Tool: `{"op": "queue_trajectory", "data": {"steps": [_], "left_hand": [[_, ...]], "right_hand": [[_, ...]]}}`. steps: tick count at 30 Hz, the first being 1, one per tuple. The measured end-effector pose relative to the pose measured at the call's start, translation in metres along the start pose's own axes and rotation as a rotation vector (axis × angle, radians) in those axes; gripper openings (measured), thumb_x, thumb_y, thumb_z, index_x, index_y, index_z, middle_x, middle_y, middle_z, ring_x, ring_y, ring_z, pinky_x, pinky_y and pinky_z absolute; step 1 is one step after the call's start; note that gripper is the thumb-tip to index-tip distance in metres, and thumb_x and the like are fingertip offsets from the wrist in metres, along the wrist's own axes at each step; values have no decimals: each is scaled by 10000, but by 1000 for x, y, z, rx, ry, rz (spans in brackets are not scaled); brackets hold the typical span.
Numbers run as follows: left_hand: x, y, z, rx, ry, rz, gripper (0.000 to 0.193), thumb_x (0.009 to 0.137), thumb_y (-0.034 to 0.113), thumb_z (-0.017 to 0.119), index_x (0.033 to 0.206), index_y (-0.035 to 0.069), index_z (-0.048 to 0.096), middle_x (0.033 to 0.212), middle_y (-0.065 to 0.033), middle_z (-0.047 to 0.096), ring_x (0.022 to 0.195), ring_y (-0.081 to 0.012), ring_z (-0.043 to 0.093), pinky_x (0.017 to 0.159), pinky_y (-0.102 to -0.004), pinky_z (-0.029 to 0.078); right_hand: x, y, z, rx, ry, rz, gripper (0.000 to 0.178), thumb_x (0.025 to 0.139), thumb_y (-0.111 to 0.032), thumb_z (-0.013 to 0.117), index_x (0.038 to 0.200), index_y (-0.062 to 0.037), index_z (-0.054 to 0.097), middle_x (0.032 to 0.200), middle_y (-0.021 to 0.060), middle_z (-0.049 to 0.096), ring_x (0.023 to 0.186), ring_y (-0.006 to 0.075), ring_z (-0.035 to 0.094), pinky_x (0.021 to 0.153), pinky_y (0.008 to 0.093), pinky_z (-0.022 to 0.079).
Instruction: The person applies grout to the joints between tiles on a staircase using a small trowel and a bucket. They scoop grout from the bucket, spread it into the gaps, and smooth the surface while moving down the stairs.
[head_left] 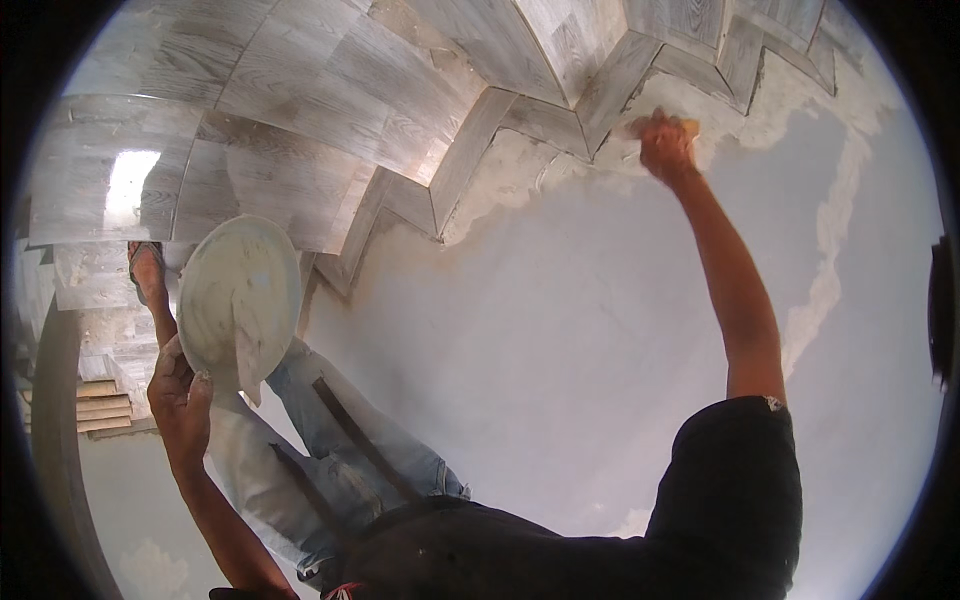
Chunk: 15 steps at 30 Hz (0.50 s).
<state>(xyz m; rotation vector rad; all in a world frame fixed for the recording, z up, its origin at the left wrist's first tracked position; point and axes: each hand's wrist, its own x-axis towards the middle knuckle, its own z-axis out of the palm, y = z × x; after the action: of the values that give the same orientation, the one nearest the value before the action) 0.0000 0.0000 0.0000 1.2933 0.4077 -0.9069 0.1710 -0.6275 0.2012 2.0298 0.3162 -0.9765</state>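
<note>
My left hand [182, 405] grips the lower rim of a pale, round plastic bowl [225, 290], tipped so its inside faces up at me. Whitish smears coat it, and a pale strip hangs over its lower edge; I cannot tell whether that is a drip or a tool. At the upper right my right hand [668, 150] is closed and slightly blurred around a small yellow-orange piece [690, 128] whose kind I cannot make out. It is against the pale filler [735, 125] on the wall, just below the zigzag tile trim [540, 125].
Glossy grey wood-look tiles [300, 110] cover the stepped surfaces at the upper left. The grey wall [560, 330] spreads across the right. My sandalled foot [146, 270] stands beyond the bowl. Stacked tan strips [103, 408] lie at the far left, beside a curved dark edge [58, 430].
</note>
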Motion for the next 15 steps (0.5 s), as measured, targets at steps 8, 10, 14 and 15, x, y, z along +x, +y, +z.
{"op": "queue_trajectory", "data": {"steps": [8,10,14,15], "left_hand": [[-3,23,8,0,-8,13,476,756,-29,471,1227,-100,461,1124,-133,574,1055,-194,573,955,-310,412],[-1,21,11,-1,8,10,476,757,-29,466,1227,-100,461,1130,-137,574,1055,-194,572,960,-309,408],[-3,24,11,-19,14,20,475,759,-27,469,1228,-97,463,1146,-142,574,1055,-193,570,967,-310,401],[-3,24,10,-8,8,9,476,759,-27,472,1230,-96,463,1146,-142,576,1056,-192,569,967,-309,401]], "right_hand": [[-68,-31,-28,53,23,33,267,754,-25,516,953,-96,679,936,131,657,929,300,599,781,421,493],[-52,-5,-21,12,97,146,250,762,-23,504,941,-69,672,914,161,659,901,326,606,736,441,509],[-33,-13,-16,-42,30,207,196,795,-47,501,911,-28,658,923,169,664,974,341,605,768,411,529],[-33,-28,-8,-40,51,225,192,800,-49,499,909,-25,656,931,167,663,996,343,601,781,406,531]]}}
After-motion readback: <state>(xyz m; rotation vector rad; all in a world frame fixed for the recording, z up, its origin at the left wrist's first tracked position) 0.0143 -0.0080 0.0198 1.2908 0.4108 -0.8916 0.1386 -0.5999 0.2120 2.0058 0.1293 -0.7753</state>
